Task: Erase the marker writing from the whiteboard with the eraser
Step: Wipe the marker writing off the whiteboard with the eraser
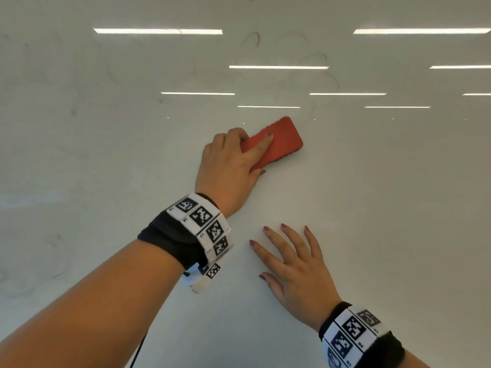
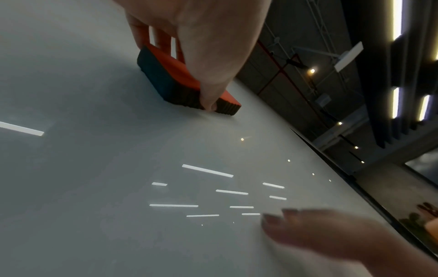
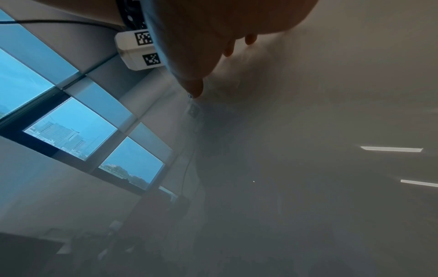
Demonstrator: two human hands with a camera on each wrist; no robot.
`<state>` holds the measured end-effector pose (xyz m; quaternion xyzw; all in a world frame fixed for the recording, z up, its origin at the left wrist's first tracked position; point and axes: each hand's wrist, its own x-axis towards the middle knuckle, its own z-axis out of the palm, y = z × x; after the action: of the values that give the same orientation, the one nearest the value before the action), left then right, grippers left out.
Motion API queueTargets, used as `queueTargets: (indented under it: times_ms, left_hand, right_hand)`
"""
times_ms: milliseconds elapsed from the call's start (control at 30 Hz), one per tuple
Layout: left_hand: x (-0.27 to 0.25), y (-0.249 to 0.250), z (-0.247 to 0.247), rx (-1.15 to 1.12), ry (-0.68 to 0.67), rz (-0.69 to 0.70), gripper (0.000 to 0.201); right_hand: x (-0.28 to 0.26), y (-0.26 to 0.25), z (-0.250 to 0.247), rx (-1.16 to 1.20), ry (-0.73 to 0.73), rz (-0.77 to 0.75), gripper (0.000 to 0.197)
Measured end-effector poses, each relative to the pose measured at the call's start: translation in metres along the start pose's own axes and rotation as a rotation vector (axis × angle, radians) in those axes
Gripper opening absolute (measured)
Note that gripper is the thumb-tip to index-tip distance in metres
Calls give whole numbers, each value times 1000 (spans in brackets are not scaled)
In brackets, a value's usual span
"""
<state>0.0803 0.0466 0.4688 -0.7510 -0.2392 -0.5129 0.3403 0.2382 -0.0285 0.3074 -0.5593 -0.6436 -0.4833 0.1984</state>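
While one eraser wipes, two hands touch whiteboard.

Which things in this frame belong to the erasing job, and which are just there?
Job:
red eraser, gripped by the left hand
whiteboard
faint marker traces
right hand, spread flat on the board

Just there:
wrist marker bands
windows

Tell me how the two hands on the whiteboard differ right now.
The left hand grips the red eraser, fingers curled round its edges; the right hand holds nothing, fingers spread straight. The left hand sits higher up the whiteboard, by faint marker traces; the right hand sits lower, on the board. Both wear tag-covered wristbands.
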Motion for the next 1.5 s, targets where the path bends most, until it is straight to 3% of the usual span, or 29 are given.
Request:
queueTargets:
  times_ms: [200,433,567,667,867,1000,1233,1500]
  left_hand:
    - [5,12,3,39,-12,84,59]
    - [58,-23,-20,47,-18,-171,61]
    - [69,-28,-20,54,1,-215,61]
    - [63,-16,-16,60,6,-164,59]
    - [35,15,1,50,19,68,58]
    - [42,16,1,56,2,115,59]
    - [86,-8,-19,73,-23,-84,60]
    - [107,-43,-30,66,18,-209,61]
  right_hand:
    - [5,13,-5,2,-15,-22,53]
    - [2,14,-3,25,-15,-29,52]
    - [3,13,-4,45,-8,-25,53]
    - [3,13,-4,45,-11,-28,53]
    - [6,18,-7,32,0,-53,52]
    - [18,27,-13,35,44,-8,53]
    - [42,57,-31,2,80,163,54]
    - [39,58,-25,-6,88,156,55]
